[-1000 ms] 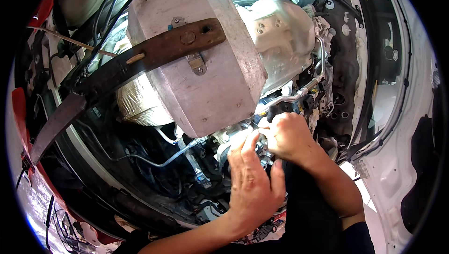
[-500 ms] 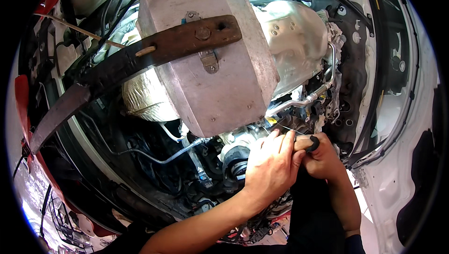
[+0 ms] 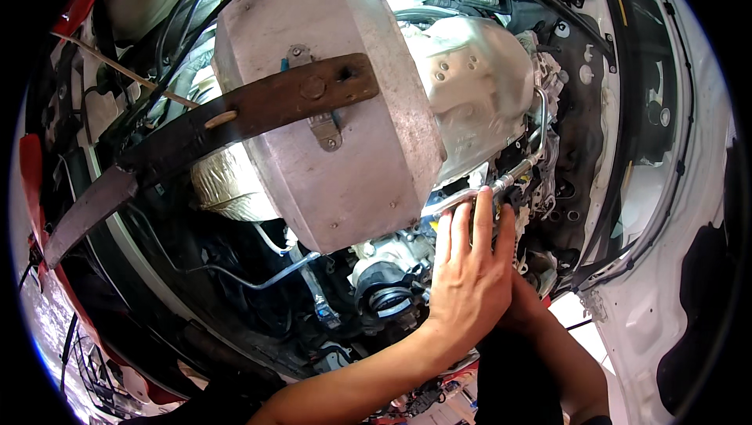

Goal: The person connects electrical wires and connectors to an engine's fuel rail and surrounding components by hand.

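Note:
My left hand (image 3: 474, 276) lies over the engine parts right of centre, its fingers stretched out and its back toward me. The fingertips are at a silver metal pipe (image 3: 513, 176), seemingly against it; I cannot tell whether they press on it. My right hand (image 3: 523, 298) is lower and mostly covered by my left hand. Its fingers are out of sight, and so is anything they may hold. Just left of my left hand sits a round dark opening with a ringed rim (image 3: 389, 300) on a metal housing.
A large grey faceted metal cover (image 3: 352, 182) fills the middle, with a curved rusty bar (image 3: 266, 104) across it. Behind it to the right is a silver heat shield (image 3: 482, 80). A thin metal pipe (image 3: 274, 278) runs left of my hands. The white car body (image 3: 666, 300) borders the right.
My left hand has straightened its fingers and reached farther over the pipe. My right hand has slipped behind it, and the tan, black-ended piece it gripped no longer shows. The view has shifted slightly.

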`<action>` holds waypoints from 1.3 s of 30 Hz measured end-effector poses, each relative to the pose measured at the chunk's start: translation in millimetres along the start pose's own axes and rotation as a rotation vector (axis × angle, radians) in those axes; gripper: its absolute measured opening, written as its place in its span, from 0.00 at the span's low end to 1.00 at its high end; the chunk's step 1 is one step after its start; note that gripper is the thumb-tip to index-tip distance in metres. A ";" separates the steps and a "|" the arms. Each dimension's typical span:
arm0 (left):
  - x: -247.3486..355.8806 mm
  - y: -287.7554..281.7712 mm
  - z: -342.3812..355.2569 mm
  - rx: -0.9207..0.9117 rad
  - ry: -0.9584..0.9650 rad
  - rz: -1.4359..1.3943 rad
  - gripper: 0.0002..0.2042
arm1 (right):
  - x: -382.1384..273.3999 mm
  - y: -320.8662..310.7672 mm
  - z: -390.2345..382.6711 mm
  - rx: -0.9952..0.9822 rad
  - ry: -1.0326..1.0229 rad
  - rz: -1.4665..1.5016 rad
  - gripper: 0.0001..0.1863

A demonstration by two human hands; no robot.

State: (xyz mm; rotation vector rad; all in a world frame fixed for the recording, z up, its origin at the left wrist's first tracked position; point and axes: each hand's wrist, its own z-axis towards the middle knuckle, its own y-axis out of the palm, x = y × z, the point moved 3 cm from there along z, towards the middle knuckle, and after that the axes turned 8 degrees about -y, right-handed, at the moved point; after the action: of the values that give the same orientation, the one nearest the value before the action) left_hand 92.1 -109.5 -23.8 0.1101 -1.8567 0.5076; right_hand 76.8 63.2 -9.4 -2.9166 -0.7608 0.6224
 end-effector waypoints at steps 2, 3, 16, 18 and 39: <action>-4.6 3.9 -0.6 -0.021 0.037 0.069 0.25 | -1.7 3.3 -1.9 0.008 0.090 0.101 0.25; -6.0 6.5 -0.9 -0.062 0.051 0.113 0.25 | -1.8 1.2 -2.2 0.019 0.122 0.139 0.23; -17.3 12.0 3.2 -0.112 0.043 -0.110 0.18 | -24.3 12.3 -3.2 0.100 -0.305 -0.232 0.17; -26.9 5.7 5.0 -0.011 0.052 -0.248 0.16 | -35.6 26.2 -6.8 -0.077 -0.232 -0.282 0.17; -35.7 -1.1 -10.1 -0.129 0.203 0.081 0.12 | -50.2 46.4 21.9 0.330 -0.694 -0.608 0.13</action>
State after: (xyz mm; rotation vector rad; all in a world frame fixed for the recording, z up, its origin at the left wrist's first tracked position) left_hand 113.7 -112.7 -53.8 -0.1004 -1.6942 0.4360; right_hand 49.3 -2.4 -18.5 -1.9804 -1.3551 1.5014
